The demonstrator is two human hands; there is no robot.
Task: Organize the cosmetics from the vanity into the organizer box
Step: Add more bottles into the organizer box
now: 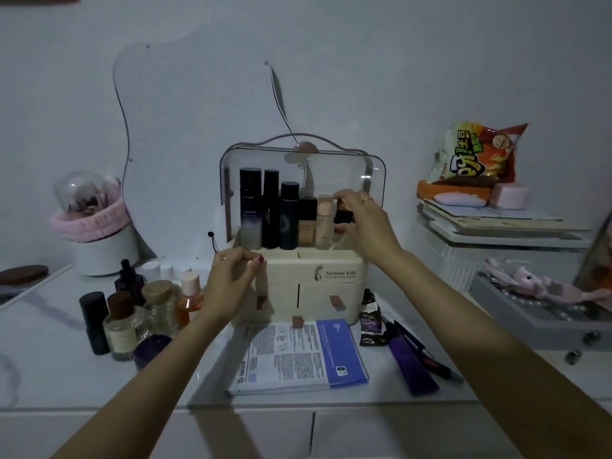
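Right hand [361, 220] is up at the organizer box [299, 283], fingers pinching a small dark bottle [342, 212], held upright just right of the 5 bottles already standing in the top tray; open slot lies straight below it, so next move is prob. a short drop. Left hand [231, 279] curls on the box's near-left top edge, steadying. Still on tabletop [49, 342]: approx 6 bottles left of box, 1 tube + 2 purple/dark sticks to the right
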